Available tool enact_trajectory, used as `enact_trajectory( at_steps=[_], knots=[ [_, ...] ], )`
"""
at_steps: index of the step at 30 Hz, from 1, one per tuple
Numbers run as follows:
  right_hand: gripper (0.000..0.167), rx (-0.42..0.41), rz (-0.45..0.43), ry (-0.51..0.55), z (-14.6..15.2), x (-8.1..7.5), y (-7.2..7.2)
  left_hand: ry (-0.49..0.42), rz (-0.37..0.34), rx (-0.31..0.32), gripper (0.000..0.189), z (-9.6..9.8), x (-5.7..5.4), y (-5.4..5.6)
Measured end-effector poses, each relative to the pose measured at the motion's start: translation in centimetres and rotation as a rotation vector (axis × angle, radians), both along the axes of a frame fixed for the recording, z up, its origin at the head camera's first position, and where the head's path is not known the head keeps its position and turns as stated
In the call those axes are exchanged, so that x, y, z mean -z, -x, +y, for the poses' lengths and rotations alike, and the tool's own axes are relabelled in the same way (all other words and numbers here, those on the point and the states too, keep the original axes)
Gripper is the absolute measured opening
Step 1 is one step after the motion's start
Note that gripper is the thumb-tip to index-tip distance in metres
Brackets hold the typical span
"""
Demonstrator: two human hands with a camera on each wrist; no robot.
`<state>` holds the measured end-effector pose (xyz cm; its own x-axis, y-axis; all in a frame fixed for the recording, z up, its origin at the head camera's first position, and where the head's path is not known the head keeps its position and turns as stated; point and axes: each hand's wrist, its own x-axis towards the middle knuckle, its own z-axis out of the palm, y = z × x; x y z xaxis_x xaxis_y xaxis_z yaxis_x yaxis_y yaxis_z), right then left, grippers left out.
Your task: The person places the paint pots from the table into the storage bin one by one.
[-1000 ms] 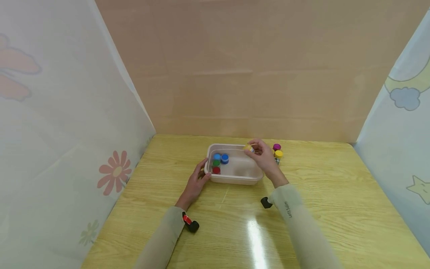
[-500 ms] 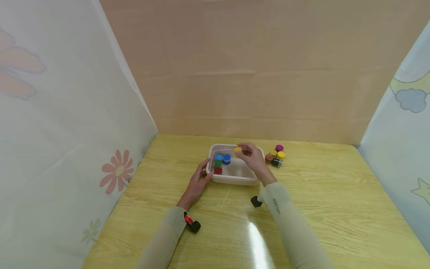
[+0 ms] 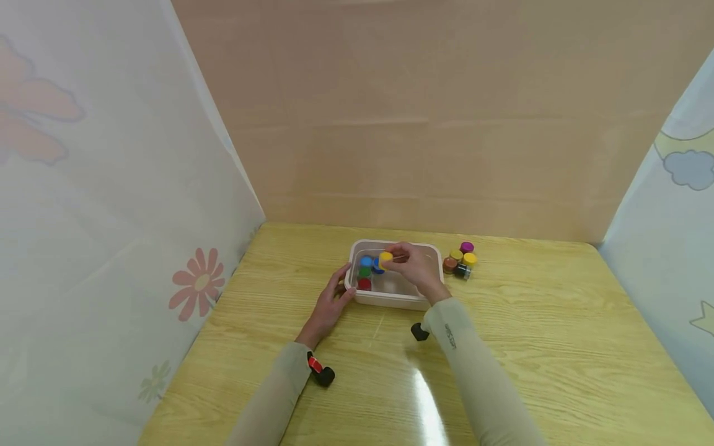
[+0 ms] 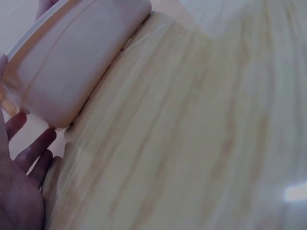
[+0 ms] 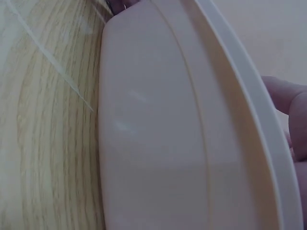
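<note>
My right hand (image 3: pixel 414 267) pinches a small jar with a yellow lid (image 3: pixel 385 260) over the white plastic bin (image 3: pixel 390 300). Inside the bin's left part stand small jars with a light blue lid (image 3: pixel 365 261), a green lid (image 3: pixel 364 272) and a red lid (image 3: pixel 364 284). A dark blue jar (image 3: pixel 377 266) is partly hidden behind the held one. My left hand (image 3: pixel 329 305) rests on the bin's left end, its fingers fairly straight. In the left wrist view, fingertips (image 4: pixel 46 135) touch the bin's outer wall. The right wrist view shows mostly the bin's side; the held jar is hidden there.
Right of the bin, several more jars stand in a group: purple (image 3: pixel 467 247), two yellow-topped, and a brown one (image 3: pixel 449 265). A black-lidded jar (image 3: pixel 462 271) lies on its side. The wooden table (image 3: pixel 558 322) ends at a brown back wall, with patterned sheets at both sides.
My right hand has carried the yellow-lidded jar left and lower over the bin, up to the dark blue jar. The left hand has stayed on the bin's end.
</note>
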<state>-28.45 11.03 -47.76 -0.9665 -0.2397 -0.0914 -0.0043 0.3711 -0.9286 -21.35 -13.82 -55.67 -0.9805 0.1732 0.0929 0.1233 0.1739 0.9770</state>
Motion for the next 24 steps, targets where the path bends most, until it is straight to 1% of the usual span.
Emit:
enact_trajectory(
  at_steps=[3, 6, 10, 15, 19, 24],
  knots=[
    [0.041, -0.006, -0.030, 0.005, 0.01, 0.22, 0.28, 0.008, -0.012, 0.000, 0.060, 0.01, -0.07, -0.14],
    [0.040, 0.013, -0.057, -0.014, -0.01, 0.35, 0.43, 0.020, -0.010, 0.006, 0.059, -0.03, -0.05, -0.19],
    [0.039, 0.023, -0.049, -0.030, -0.09, 0.43, 0.56, 0.035, 0.002, 0.005, 0.059, -0.11, 0.05, -0.13],
    [0.040, 0.007, -0.042, -0.031, -0.14, 0.54, 0.63, 0.042, 0.013, -0.003, 0.058, -0.13, 0.13, -0.06],
    [0.037, 0.014, -0.055, -0.070, -0.17, 0.64, 0.58, 0.043, 0.014, 0.000, 0.058, -0.14, 0.21, 0.05],
    [0.032, 0.020, -0.040, -0.140, -0.26, 0.61, 0.49, 0.030, 0.005, 0.008, 0.060, -0.17, 0.23, 0.19]
  ],
)
